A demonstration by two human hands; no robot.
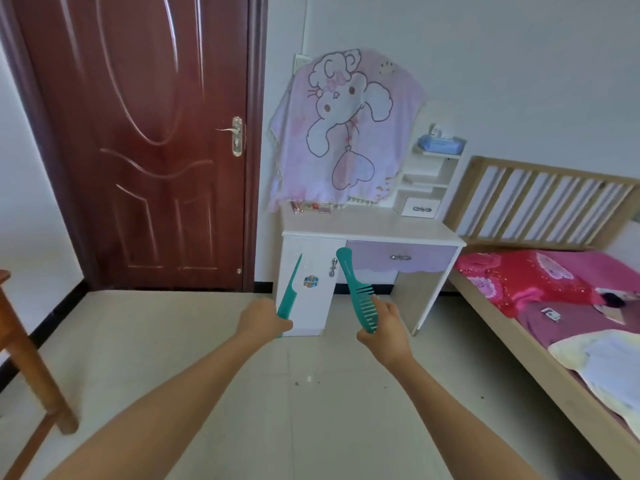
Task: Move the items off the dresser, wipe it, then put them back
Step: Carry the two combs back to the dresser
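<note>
Combs filled both hands at lower centre of the frame: the left hand (265, 318) was curled round the toothed end of a teal tail comb (290, 289), and the right hand (384, 327) pinched the toothed end of a teal wide-tooth comb (356, 289). Both looked light, stiff and slick, best gripped along the spine. The dresser (367, 223) stood just beyond, at centre.

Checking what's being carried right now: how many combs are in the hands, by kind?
tail comb: 1, held in the left hand
wide-tooth comb: 1, held in the right hand
Total: 2
</note>
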